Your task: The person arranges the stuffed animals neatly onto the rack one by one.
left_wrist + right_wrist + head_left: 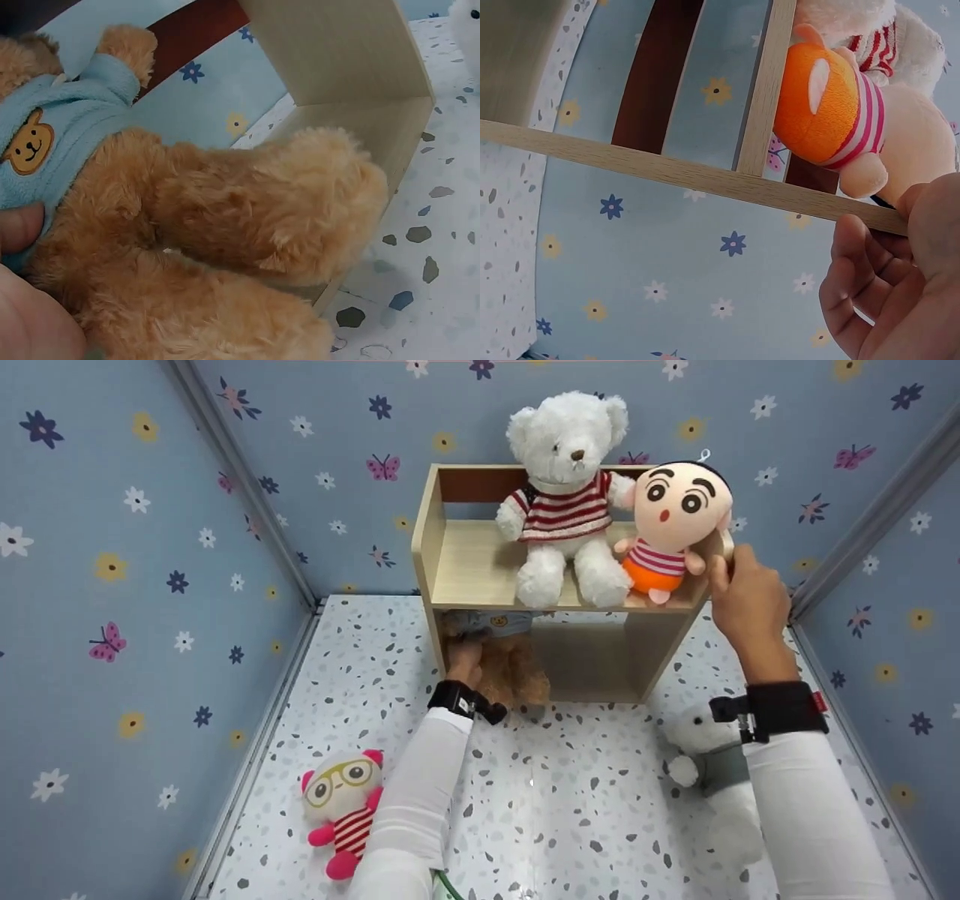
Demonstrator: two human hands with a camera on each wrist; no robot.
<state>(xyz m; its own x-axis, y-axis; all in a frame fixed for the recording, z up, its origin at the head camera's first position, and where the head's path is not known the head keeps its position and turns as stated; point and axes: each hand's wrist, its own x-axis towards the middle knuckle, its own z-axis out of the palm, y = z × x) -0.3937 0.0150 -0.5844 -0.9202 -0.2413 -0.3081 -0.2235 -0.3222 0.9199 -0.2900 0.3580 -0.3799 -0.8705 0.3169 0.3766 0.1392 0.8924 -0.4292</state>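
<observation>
A brown teddy bear [262,202] in a light blue shirt sits in the lower left compartment of a small wooden shelf [480,562]; the upper board hides its head in the head view. My left hand [466,656] grips the bear at its side, with the thumb [21,227] on the shirt's hem and the other fingers out of sight. My right hand [750,600] holds the upper edge of the shelf's right side panel, fingers [847,277] outside it. Right beside that hand, a doll in orange shorts [652,566] leans on the upper level.
A white teddy bear [562,510] in a striped sweater sits beside the doll. On the speckled floor lie a pink and white plush toy [341,791] at left and a white plush toy in grey [724,769] under my right forearm. Flowered walls [112,585] enclose the sides and back.
</observation>
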